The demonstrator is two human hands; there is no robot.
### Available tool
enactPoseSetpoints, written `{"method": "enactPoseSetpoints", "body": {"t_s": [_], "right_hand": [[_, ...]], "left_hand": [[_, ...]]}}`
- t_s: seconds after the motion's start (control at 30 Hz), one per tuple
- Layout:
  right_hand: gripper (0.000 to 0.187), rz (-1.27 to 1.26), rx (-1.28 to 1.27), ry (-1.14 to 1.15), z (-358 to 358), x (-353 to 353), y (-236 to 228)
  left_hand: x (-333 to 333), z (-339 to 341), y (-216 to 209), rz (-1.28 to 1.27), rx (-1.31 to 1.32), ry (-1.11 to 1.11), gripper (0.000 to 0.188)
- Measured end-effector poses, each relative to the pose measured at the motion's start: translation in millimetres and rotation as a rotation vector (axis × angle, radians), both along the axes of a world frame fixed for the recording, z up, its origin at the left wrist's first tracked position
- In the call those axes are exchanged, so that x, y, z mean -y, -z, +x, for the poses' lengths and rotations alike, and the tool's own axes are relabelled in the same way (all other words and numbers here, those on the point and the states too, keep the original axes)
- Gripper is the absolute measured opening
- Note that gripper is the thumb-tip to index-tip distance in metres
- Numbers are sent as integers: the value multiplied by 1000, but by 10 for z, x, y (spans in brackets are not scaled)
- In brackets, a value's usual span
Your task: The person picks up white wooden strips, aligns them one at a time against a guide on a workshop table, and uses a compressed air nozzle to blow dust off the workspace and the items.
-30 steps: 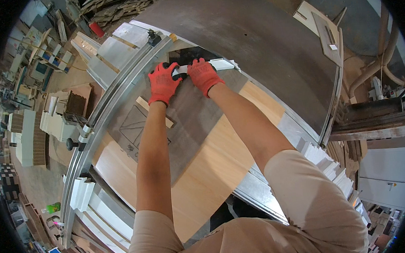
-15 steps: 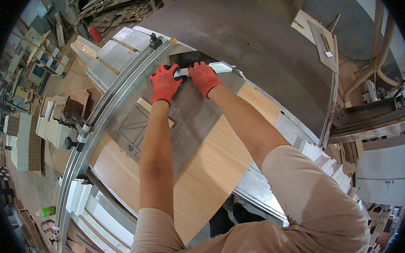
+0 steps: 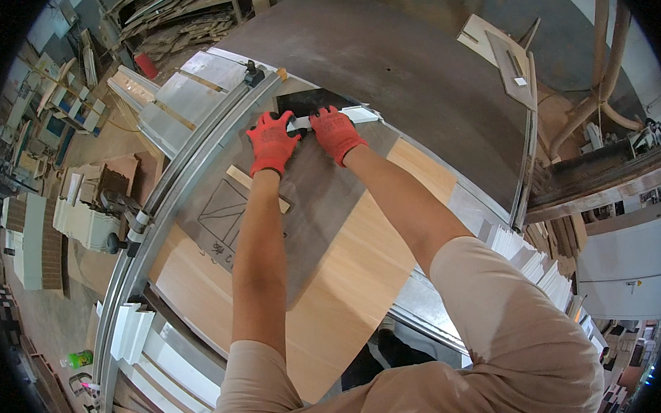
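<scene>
Both my hands wear red gloves and reach far forward over a saw table. My left hand (image 3: 271,141) and my right hand (image 3: 333,130) together grip a narrow white strip (image 3: 360,114) that lies across the far end of a grey panel (image 3: 311,200). The grey panel rests on a larger light wood board (image 3: 365,272). A small wooden stick (image 3: 239,179) lies on the grey panel just under my left wrist. A dark opening (image 3: 310,100) sits right behind the strip.
A long metal guide rail (image 3: 157,209) runs along the left of the table. White moulding pieces (image 3: 130,332) lie stacked at lower left, more white strips (image 3: 534,258) at right. A big dark round panel (image 3: 413,65) lies beyond. A green bottle (image 3: 76,360) stands on the floor.
My hands have stayed on the white strip; the view has shifted slightly, and both hands sit a little closer together at the strip's left part.
</scene>
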State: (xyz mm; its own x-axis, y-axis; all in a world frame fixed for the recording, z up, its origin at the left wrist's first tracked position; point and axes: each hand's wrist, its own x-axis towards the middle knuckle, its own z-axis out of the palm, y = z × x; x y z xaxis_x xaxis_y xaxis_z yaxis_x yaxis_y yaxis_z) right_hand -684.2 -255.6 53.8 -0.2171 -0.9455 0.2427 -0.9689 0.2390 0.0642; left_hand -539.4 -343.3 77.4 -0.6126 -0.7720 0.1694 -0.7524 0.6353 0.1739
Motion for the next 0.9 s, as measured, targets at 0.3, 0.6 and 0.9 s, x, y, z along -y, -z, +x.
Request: {"method": "enactPoseSetpoints", "body": {"t_s": [0.3,0.6,0.9], "right_hand": [[28,-48,-17,-48,-9,-73,-52],[60,-209,274,30,-423,-349,-313],[66,-252,604,188,-1356,-731,56]], "left_hand": [[-7,-1,10,-8,-29,25,66],[86,265,117,-106,-259,161,69],[-997,-31,412,1316,-1531,-229,35]]}}
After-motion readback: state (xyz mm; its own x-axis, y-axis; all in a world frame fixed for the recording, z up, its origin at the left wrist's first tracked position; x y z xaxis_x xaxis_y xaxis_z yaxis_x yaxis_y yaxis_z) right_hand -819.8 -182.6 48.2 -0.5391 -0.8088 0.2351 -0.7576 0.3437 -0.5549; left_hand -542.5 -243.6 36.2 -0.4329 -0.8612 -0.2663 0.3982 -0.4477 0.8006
